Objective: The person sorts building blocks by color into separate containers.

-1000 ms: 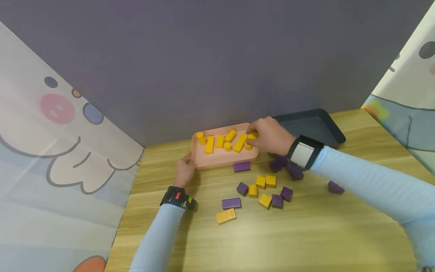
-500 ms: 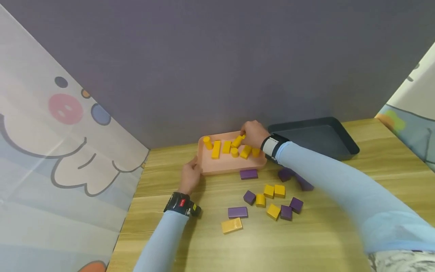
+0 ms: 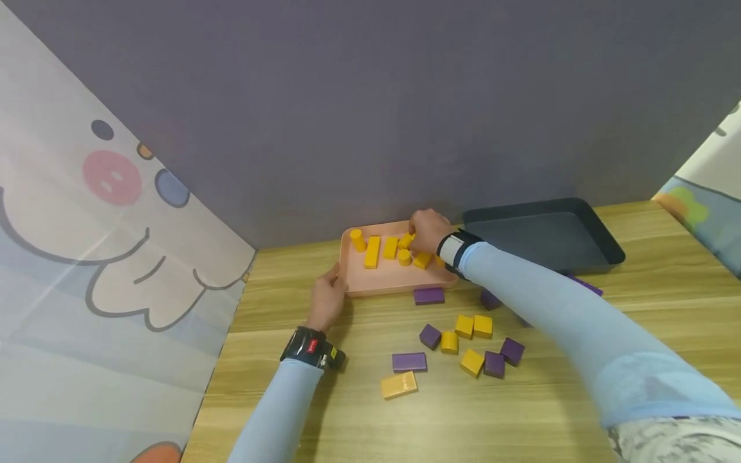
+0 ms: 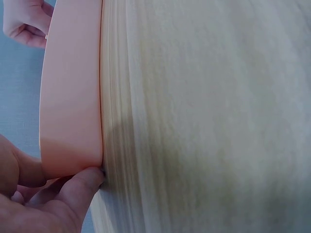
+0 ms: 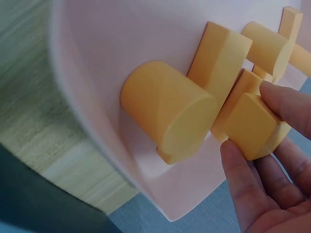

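A shallow pink tray (image 3: pixel 376 281) holds several yellow blocks, among them a standing cylinder (image 3: pixel 357 240) and a long block (image 3: pixel 372 252). My left hand (image 3: pixel 327 299) grips the tray's left end; the left wrist view shows thumb and fingers at the tray wall (image 4: pixel 73 111). Over the tray's back right part, my right hand (image 3: pixel 429 230) pinches a yellow block (image 5: pixel 249 127) between thumb and fingers. Just beside it in the right wrist view lie a thick yellow cylinder (image 5: pixel 170 109) and a long yellow block (image 5: pixel 221 60). The head view hides the pinched block's shape.
A dark tray (image 3: pixel 538 238) stands right of the pink one, against the grey wall (image 3: pixel 370 116). Loose on the wooden table in front lie several purple blocks (image 3: pixel 409 362) and yellow blocks (image 3: pixel 399 385). My right forearm covers a few purple pieces.
My right hand, with a yellow block, has moved left and back from the tray's right end. My left hand stays on the tray. The head view has shifted slightly.
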{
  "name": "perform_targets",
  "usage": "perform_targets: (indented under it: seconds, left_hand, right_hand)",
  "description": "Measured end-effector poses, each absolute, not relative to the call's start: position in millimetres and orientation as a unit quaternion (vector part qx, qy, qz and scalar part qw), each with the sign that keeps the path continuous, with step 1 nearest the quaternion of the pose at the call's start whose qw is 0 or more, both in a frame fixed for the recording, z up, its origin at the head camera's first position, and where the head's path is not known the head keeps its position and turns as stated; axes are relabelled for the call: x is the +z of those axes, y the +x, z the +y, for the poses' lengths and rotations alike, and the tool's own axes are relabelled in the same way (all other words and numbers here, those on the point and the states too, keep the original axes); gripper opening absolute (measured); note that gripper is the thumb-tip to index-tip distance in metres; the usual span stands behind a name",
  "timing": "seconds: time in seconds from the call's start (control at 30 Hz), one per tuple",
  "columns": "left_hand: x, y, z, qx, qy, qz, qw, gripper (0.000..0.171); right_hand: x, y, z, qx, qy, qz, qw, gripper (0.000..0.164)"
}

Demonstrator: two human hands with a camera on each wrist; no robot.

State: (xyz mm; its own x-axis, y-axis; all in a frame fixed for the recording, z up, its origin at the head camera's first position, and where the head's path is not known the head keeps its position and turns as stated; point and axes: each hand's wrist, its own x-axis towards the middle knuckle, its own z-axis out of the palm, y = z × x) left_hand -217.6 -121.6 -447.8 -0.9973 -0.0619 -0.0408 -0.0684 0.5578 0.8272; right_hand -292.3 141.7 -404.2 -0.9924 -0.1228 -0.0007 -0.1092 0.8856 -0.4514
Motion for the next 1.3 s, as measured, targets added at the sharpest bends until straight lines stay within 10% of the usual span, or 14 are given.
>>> perform_targets:
  seconds: [1.3]
  left_hand:
    - [-443.8, -218.5, -119.7, 0.481, -0.046, 0.875, 0.011, 0.049]
  right_hand:
    - [-376.9, -270.4, 156.3, -0.284, -0.057, 0.957, 0.016, 0.039]
